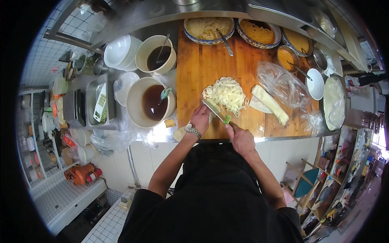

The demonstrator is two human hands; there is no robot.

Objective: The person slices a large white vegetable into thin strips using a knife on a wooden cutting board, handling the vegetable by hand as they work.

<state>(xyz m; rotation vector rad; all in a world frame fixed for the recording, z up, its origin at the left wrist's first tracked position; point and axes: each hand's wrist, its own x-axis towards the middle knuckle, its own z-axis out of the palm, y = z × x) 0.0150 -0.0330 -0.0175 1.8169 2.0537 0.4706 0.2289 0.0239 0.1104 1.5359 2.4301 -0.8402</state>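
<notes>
My right hand (242,139) is closed around the handle of a kitchen knife (214,111), near the front edge of the wooden board (194,65). A green piece shows by the handle. With a watch on its wrist, my left hand (200,119) rests beside the blade, on a pale rolled sheet, probably dough (181,132), partly hidden under hand and knife. Just beyond the blade lies a pile of cut flat noodles (226,93). To the right of the pile, a folded pale dough sheet (270,104) lies on the board.
Left of the board stand two tubs of dark liquid (131,103) (139,57) and stacked white bowls (117,53). Patterned bowls of sauce or paste (209,41) line the back under a metal shelf (212,13). A clear plastic bag (281,82) and white bowl (315,84) lie right.
</notes>
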